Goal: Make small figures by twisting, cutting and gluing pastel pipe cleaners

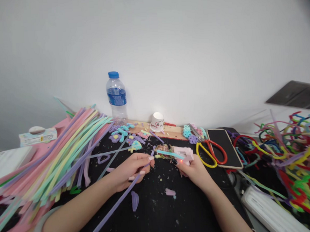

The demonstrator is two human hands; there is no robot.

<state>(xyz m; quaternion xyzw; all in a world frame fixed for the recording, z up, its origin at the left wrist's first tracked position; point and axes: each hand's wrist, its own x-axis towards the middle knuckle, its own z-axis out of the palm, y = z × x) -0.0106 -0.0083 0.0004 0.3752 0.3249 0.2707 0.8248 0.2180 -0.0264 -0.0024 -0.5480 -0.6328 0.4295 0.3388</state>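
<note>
My left hand (pixel 136 169) pinches a long purple pipe cleaner (pixel 114 206), whose tail slants down to the front edge of the view. Its upper end meets the head of a small pale pink device (pixel 185 153), apparently an electric trimmer, with a glowing red light. My right hand (pixel 192 171) is closed around that device. Brownish, fuzzy-looking matter (pixel 162 148) clings about its head, and a light blue strip (pixel 170 154) lies along it. Below the hands, a purple petal-shaped piece (pixel 135 200) and a pink scrap (pixel 170 191) lie on the black surface (pixel 161 224).
A pile of pastel pipe cleaners (pixel 85 141) lies left; tangled bright ones (pixel 299 163) lie right. Behind stand a water bottle (pixel 116 97) and paper cup (pixel 157 122), near fuzzy flowers (pixel 123 132). Red-and-yellow-handled scissors (pixel 221 147) lie by a phone (pixel 223 143). A white power strip (pixel 271 208) lies front right.
</note>
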